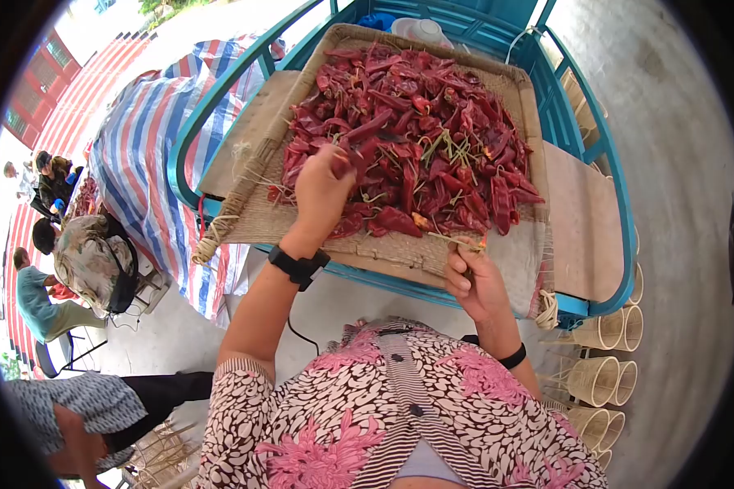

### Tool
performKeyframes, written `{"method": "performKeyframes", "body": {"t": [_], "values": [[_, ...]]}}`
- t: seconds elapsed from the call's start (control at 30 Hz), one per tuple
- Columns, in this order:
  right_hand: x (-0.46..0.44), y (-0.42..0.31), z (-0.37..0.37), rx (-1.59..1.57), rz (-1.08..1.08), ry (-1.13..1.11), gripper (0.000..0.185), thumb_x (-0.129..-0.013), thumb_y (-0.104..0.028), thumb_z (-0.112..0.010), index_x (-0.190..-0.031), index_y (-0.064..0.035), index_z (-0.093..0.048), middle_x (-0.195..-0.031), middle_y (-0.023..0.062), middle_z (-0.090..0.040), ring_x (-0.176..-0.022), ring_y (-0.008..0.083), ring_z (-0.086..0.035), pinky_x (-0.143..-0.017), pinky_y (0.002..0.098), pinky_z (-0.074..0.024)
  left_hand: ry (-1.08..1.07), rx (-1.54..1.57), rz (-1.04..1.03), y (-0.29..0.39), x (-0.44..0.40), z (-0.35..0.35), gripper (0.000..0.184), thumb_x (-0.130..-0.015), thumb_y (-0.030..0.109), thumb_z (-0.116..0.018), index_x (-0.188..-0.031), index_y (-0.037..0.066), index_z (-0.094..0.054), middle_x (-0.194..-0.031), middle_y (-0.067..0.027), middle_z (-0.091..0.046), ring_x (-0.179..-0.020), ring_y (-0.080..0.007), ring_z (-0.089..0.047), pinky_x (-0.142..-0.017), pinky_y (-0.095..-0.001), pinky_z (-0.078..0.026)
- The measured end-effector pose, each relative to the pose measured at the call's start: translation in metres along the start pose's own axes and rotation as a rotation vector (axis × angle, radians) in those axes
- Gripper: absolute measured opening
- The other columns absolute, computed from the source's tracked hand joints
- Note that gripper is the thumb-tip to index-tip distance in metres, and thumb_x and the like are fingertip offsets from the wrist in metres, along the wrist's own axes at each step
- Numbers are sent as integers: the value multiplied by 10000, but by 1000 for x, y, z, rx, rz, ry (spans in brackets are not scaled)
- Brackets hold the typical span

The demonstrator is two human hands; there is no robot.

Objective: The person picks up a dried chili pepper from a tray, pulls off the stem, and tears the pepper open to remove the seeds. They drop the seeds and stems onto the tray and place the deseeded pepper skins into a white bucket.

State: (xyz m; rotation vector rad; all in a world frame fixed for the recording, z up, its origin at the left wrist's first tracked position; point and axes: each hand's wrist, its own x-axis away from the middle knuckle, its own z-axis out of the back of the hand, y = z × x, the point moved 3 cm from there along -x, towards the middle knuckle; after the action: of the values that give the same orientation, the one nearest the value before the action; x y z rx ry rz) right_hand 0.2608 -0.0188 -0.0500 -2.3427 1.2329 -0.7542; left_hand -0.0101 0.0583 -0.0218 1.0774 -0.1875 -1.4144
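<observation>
A heap of dried red chilies [408, 122] lies on a woven tray [302, 81] with a thick rolled rim. My left hand [322, 189] is over the heap's near left part, its fingers closed around a dark red chili [340, 168]. At the tray's front edge, my right hand [477, 281] is closed, with a thin pale stem [463, 242] at its fingertips. The rest of what it may hold is hidden by the fingers. A small bunch of green stems [453, 151] rests on top of the chilies.
The tray sits on the bed of a blue metal cart [625, 236] with side rails. A striped tarp [159, 130] covers something at the left. Several people sit or stand at the left, one in a camouflage top [98, 257]. Cylindrical baskets [593, 381] line the right.
</observation>
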Motion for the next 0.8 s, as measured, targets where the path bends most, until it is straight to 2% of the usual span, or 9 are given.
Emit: {"method": "performKeyframes", "body": {"t": [0.1, 0.13, 0.23, 0.33, 0.43, 0.53, 0.63, 0.73, 0.8], "values": [[-4, 0, 2, 24, -4, 3, 114, -997, -160, -468, -1056, -100, -544, -751, -13, -517, -522, 68, -432, -439, 207, -338, 80, 692, 301, -2, -7, 10, 205, -778, 11, -700, -952, 43, -596, -868, -54, -658, -746, -150, -628, -621, -301, -496], [-6, 0, -2, 52, -6, 1, 123, -996, -165, -472, -1062, -93, -547, -754, -13, -520, -524, 69, -433, -438, 209, -340, 42, 825, 383, 7, -6, 19, 220, -792, -16, -701, -983, 23, -600, -870, -19, -647, -702, -84, -598, -575, -259, -482], [-17, 0, -18, 116, -37, -31, 148, -993, -177, -477, -1072, -78, -554, -766, -16, -528, -531, 72, -437, -447, 213, -344, 28, 1014, 474, 42, 2, 32, 253, -790, -16, -705, -1019, 18, -603, -851, -18, -654, -683, -76, -589, -568, -247, -479], [-30, 5, -37, 188, -44, -44, 171, -994, -185, -470, -1081, -68, -559, -777, -17, -536, -538, 75, -439, -463, 217, -346, 0, 1135, 523, 41, 15, 24, 270, -797, -21, -699, -1047, 23, -608, -857, -16, -657, -688, -79, -594, -593, -245, -491], [-39, 13, -50, 186, -29, -40, 194, -999, -195, -455, -1096, -62, -556, -769, -20, -528, -541, 73, -437, -475, 220, -341, 16, 1138, 590, 50, 27, 27, 261, -800, -20, -702, -1034, 43, -604, -886, -15, -651, -706, -77, -594, -628, -244, -498], [-50, 19, -52, 72, 18, -113, 219, -1005, -200, -439, -1128, -56, -548, -739, -30, -495, -533, 69, -426, -471, 221, -333, 127, 1148, 425, 61, 28, 32, 267, -799, -32, -699, -1024, 57, -586, -912, -13, -642, -738, -75, -594, -666, -236, -499], [-59, 15, -56, -115, 24, -230, 235, -1012, -196, -427, -1166, -58, -539, -704, -40, -450, -517, 65, -407, -463, 221, -328, 112, 1124, 406, 61, 31, 34, 270, -802, -38, -696, -1015, 59, -563, -936, -12, -632, -775, -70, -591, -685, -228, -497], [-65, 9, -56, -242, 39, -297, 248, -1018, -194, -421, -1194, -58, -531, -682, -46, -422, -503, 60, -389, -457, 222, -328, 251, 885, 393, 60, 37, 51, 275, -796, -80, -676, -1008, 49, -557, -950, -40, -638, -829, -94, -597, -727, -233, -495], [-64, 4, -56, -295, 42, -350, 251, -1023, -202, -415, -1189, -54, -531, -674, -47, -414, -498, 55, -382, -457, 223, -324, 414, 624, -126, 68, 47, 84, 335, -790, -119, -661, -1049, 53, -533, -1082, -94, -626, -936, -138, -620, -776, -251, -508]]}}
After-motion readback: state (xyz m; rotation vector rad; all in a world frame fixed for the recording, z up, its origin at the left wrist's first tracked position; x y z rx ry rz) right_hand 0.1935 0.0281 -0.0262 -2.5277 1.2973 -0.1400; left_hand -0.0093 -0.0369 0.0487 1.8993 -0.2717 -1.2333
